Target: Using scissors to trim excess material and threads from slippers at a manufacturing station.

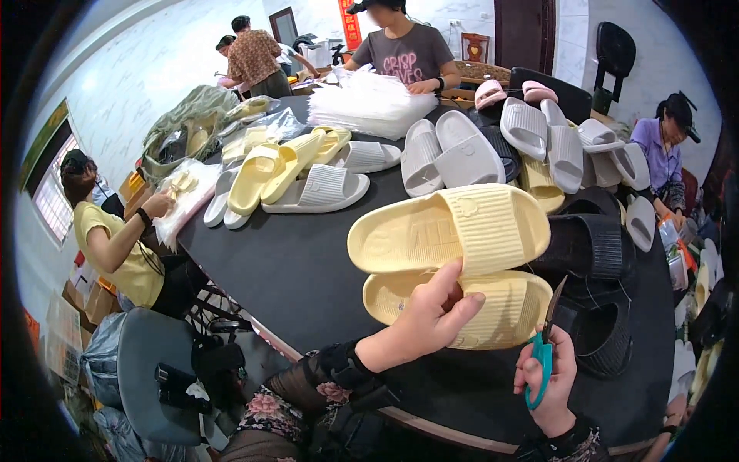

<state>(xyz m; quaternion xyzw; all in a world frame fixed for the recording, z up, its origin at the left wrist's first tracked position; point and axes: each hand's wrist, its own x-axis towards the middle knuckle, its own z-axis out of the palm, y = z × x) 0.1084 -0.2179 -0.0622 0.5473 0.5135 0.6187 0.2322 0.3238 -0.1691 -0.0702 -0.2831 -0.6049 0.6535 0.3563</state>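
A pair of pale yellow slide slippers lies before me, one upper slipper (493,223) and one lower slipper (512,308) side by side with straps to the right. My left hand (423,312) grips the lower slipper by its strap opening; its thumb and index finger show, the other fingers are hidden. Scissors with teal handles (541,366) are in my right hand (554,377), fingers curled round the loops and blades pointing up beside the lower slipper's strap. Black slippers (596,319) lie just right of the yellow pair, with a thin thread near them.
Grey slippers (471,150), more yellow slippers (258,177) and a stack of white plastic bags (369,100) cover the far side of the dark table (262,262). People work around it, one at left (115,239), one opposite (408,54), one at right (658,150). A grey chair (158,369) stands at left.
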